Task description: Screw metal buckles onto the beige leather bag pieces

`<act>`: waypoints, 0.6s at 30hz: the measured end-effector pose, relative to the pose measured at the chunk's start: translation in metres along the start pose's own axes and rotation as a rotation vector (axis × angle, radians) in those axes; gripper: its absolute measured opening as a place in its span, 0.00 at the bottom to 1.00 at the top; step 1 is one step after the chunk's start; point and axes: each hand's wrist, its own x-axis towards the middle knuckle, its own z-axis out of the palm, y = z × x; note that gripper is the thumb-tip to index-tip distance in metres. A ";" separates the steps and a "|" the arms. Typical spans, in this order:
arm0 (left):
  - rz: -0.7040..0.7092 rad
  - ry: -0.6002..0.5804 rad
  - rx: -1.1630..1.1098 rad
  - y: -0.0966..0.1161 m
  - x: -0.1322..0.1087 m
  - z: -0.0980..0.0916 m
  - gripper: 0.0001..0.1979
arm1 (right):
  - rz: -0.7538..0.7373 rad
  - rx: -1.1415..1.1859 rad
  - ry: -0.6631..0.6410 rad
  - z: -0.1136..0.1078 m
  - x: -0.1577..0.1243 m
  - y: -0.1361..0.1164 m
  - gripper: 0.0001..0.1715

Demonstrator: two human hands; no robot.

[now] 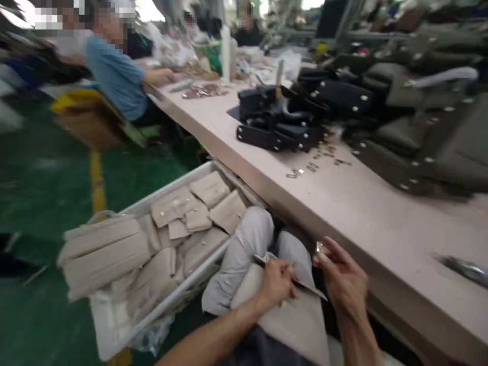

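Note:
My left hand (277,282) is closed on the edge of a beige leather piece (293,320) that lies across my lap, below the table edge. My right hand (343,277) is pinched shut on a small shiny metal fitting (319,247) just above that piece. A thin dark strip (263,261) sticks out past my left hand; whether it is a tool or the piece's edge I cannot tell. The picture is blurred by motion.
A white bin (125,325) of beige leather pieces stands at my left on the green floor. The long pale table (354,213) carries black bag parts (282,127), olive bag parts (427,127) and loose metal fittings (312,165). A person in a blue shirt (116,76) sits further along.

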 end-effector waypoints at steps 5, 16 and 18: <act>0.048 -0.107 -0.005 -0.013 0.005 0.033 0.17 | 0.122 0.037 0.146 -0.059 -0.042 0.013 0.26; 0.078 -0.258 -0.130 -0.016 0.013 0.024 0.22 | 0.093 -0.081 0.022 -0.040 -0.029 0.015 0.17; 0.080 -0.281 -0.143 -0.016 0.012 0.021 0.22 | 0.117 -0.079 0.002 -0.034 -0.028 0.017 0.18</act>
